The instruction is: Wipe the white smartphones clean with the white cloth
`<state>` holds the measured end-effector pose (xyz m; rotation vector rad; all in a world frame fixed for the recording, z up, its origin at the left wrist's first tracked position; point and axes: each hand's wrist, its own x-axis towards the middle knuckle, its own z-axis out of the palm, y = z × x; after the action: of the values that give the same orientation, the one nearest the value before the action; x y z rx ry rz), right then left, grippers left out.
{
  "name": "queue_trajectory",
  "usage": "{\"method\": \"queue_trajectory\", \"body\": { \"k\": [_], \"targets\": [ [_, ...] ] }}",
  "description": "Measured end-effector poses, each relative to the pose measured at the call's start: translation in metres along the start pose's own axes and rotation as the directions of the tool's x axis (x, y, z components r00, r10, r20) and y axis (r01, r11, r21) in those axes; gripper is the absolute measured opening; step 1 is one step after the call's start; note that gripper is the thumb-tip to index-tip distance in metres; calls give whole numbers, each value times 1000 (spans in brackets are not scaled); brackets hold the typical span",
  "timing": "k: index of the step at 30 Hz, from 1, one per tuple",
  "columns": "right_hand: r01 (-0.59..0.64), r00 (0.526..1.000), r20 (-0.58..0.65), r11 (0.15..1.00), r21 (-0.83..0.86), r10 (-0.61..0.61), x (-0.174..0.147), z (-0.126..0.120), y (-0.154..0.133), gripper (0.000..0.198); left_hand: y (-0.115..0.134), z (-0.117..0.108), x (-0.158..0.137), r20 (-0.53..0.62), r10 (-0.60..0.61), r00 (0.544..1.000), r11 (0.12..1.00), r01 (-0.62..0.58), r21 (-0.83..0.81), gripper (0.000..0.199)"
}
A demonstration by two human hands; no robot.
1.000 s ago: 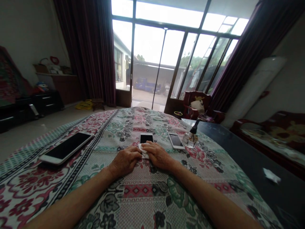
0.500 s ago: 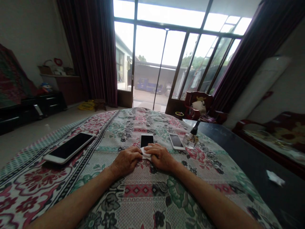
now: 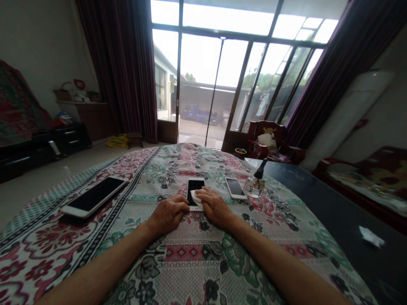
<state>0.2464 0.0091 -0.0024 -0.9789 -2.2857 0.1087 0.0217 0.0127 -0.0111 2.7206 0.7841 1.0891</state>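
A white smartphone (image 3: 192, 184) with a dark screen lies face up on the tablecloth in front of me. My left hand (image 3: 169, 212) rests at its left edge, fingers curled and fingertips pressed against the lower side. With my right hand (image 3: 216, 206) I press a folded white tissue (image 3: 196, 196) onto the screen; the fingers are bent over it and hide part of it. Right of my hands lies a second white smartphone (image 3: 235, 188). Beside that stands a clear spray bottle (image 3: 255, 185) with a black nozzle. At the left lies a larger white tablet-like device (image 3: 95, 196), its screen dark.
A patterned tablecloth (image 3: 190, 275) covers the rounded table. To the right, a dark surface (image 3: 337, 220) carries a crumpled white tissue (image 3: 371, 237). Beyond the table are a wooden chair (image 3: 266, 137), a glass door (image 3: 203, 93) and dark curtains (image 3: 127, 67).
My right hand has slid the tissue slightly up and to the right on the phone, uncovering its lower left part. My left hand stays at the phone's edge.
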Motion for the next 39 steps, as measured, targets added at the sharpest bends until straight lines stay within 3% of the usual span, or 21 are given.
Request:
{"method": "queue_trajectory", "body": {
  "k": [8,28,39],
  "targets": [
    [-92,996,-26,992,-86,90,-1,1,1,41,-1,1,0,9,-5,1000,1000,5,-6,22],
    [112,993,12,990,81,-113,-2,-3,-11,42,1,-1,1,14,1,1000,1000,0,-28,20],
    [-62,998,-23,998,-7,61,2,1,-3,42,1,-1,2,18,0,1000,1000,1,-10,21]
  ]
}}
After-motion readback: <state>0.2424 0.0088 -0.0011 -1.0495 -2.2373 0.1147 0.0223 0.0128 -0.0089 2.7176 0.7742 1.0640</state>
